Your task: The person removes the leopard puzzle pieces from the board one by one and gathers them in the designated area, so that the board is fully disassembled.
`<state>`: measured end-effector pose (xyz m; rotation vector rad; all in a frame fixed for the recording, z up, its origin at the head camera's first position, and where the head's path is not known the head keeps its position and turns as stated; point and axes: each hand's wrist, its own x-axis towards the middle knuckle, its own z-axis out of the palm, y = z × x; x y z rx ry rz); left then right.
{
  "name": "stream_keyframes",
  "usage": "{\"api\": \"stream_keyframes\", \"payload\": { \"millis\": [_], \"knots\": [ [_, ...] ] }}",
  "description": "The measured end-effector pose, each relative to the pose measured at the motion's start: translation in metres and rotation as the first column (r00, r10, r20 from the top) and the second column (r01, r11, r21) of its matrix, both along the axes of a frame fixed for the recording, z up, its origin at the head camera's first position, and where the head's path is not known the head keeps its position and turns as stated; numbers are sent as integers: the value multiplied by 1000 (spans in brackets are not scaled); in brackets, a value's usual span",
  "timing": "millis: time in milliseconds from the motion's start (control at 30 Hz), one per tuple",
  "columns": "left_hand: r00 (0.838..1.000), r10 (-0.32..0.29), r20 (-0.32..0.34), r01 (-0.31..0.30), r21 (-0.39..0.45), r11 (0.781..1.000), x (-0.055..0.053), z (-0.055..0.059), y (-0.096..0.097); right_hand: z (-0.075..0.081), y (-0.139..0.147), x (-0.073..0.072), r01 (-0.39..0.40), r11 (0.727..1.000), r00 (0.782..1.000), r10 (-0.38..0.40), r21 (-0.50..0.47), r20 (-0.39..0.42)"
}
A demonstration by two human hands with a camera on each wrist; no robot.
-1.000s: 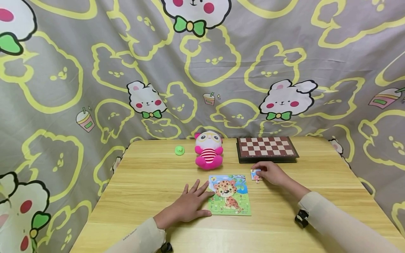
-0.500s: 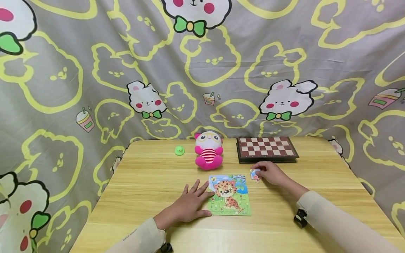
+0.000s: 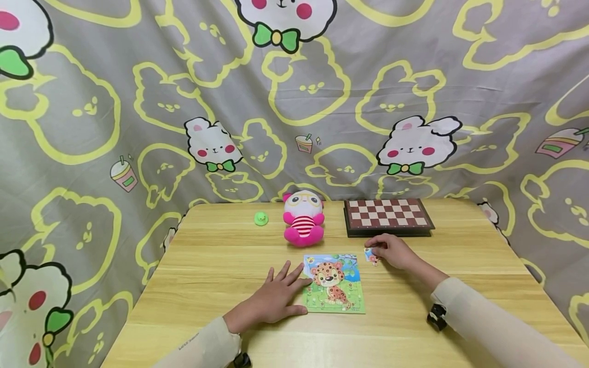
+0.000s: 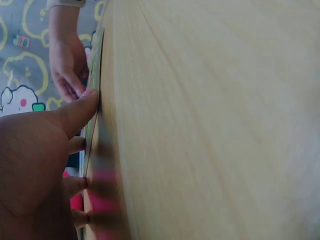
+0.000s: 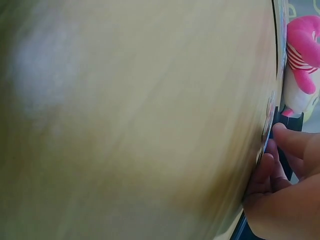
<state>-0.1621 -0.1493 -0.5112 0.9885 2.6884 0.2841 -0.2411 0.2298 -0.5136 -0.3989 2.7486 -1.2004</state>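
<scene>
A square jigsaw puzzle with a spotted leopard cub on grass lies flat on the wooden table. My left hand rests at its left side, fingers spread, with fingertips and thumb on the edge. In the left wrist view the thumb lies along the puzzle's rim. Beyond the puzzle's upper right corner, my right hand pinches a small puzzle piece in blue and pink, low over the tabletop. The right wrist view shows this piece edge-on at the thumb and curled fingers; part of it is hidden by them.
A pink-and-white panda plush sits behind the puzzle. Left of it is a small green duck toy. A folded chessboard box stands just behind the right hand. A patterned curtain hangs behind the table.
The small piece has turned and shifted slightly in my right fingers, and the right wrist has moved a touch left. The left hand and the puzzle stay where they were.
</scene>
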Motion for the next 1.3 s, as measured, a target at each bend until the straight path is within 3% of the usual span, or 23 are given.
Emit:
{"api": "stream_keyframes", "payload": {
  "millis": [867,1300],
  "knots": [
    [1000,-4,-4,4,1,1000,-1,2,1,3,3,-1,43,998,997,-40,-44,71],
    [1000,-1,2,1,-8,1000,0,1,0,9,-3,3,13,996,997,-6,-92,82]
  ]
}}
